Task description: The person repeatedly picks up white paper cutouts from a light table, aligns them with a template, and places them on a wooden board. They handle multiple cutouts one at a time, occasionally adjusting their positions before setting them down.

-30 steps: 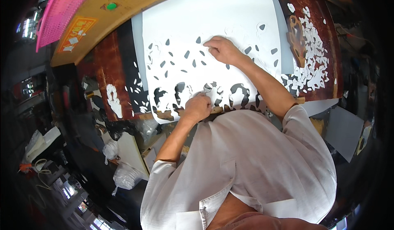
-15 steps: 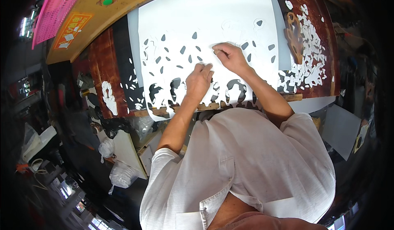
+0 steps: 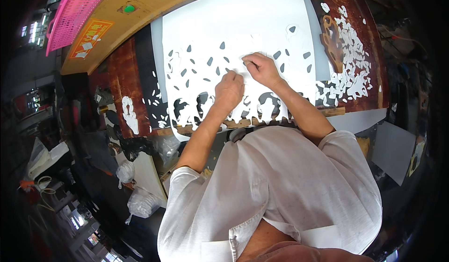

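Left hand (image 3: 229,90): fisted on the white cut-out sheet (image 3: 243,33), grip together.
Right hand (image 3: 262,68): fingertips pinched on sheet.

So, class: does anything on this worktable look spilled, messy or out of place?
Yes: a heap of white offcuts lies scattered over the dark tabletop right of the white cut sheet; more scraps lie at its left.

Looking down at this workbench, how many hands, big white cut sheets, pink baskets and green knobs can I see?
Hands: 2, the left hand and the right hand
Big white cut sheet: 1
Pink basket: 1
Green knob: 1
Total: 5
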Available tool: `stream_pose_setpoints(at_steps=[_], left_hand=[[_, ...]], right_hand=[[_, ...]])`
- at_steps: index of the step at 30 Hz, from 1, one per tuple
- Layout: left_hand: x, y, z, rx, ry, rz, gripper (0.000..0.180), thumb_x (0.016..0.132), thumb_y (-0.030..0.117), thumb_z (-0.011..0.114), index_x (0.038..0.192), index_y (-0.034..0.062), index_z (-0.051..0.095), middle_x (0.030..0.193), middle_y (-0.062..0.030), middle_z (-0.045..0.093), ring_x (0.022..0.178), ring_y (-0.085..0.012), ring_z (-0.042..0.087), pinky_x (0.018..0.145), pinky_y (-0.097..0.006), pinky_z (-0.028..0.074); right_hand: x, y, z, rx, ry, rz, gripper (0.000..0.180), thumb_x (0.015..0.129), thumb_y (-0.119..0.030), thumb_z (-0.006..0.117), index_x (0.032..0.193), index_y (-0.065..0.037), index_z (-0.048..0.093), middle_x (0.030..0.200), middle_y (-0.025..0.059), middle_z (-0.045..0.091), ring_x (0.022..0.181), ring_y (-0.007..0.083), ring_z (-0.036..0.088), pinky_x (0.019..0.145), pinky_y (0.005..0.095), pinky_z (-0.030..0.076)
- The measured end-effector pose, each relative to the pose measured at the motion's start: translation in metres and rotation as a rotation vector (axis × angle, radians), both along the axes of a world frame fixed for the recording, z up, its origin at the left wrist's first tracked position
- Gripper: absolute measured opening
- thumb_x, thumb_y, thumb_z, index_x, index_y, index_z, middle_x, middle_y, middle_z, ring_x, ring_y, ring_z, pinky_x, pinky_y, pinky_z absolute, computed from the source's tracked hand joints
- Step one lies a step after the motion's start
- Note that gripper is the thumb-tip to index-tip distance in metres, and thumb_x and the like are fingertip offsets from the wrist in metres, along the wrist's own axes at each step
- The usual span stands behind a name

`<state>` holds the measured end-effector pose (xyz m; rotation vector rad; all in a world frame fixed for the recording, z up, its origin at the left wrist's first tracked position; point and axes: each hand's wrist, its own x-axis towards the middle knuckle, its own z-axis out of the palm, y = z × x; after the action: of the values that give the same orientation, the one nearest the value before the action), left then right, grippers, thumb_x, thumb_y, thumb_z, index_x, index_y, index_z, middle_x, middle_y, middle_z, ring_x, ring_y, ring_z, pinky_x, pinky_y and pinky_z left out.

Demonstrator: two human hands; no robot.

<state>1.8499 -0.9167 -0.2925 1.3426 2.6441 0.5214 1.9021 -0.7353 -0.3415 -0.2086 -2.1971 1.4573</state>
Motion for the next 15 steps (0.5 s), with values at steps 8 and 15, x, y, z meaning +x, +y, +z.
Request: stream_pose_setpoints(at_steps=[8,15], left_hand=[[0.019,0.011,-0.014,-0.01,-0.018,0.088,0.024,0.093,0.004,0.062,0.116,0.0022,0.07,0.106,-0.0181,0.069,0.091,-0.0397,0.07,0.079,-0.049,0.058],[0.017,-0.001,-0.008,0.01,0.066,0.038,0.018,0.095,0.011,0.066,0.109,0.0017,0.073,0.103,-0.0188,0.066,0.086,-0.0395,0.07,0.076,-0.049,0.059]], right_hand=[[-0.001,0.002,0.001,0.02,-0.001,0.009,0.018,0.093,-0.006,0.068,0.107,-0.007,0.078,0.096,0.0104,0.075,0.082,0.0271,0.071,0.074,0.0356,0.058],[0.0,0.001,0.001,0.0,0.012,0.002,0.016,0.093,-0.006,0.069,0.107,-0.007,0.078,0.093,0.0103,0.074,0.08,0.0274,0.07,0.073,0.0366,0.057]])
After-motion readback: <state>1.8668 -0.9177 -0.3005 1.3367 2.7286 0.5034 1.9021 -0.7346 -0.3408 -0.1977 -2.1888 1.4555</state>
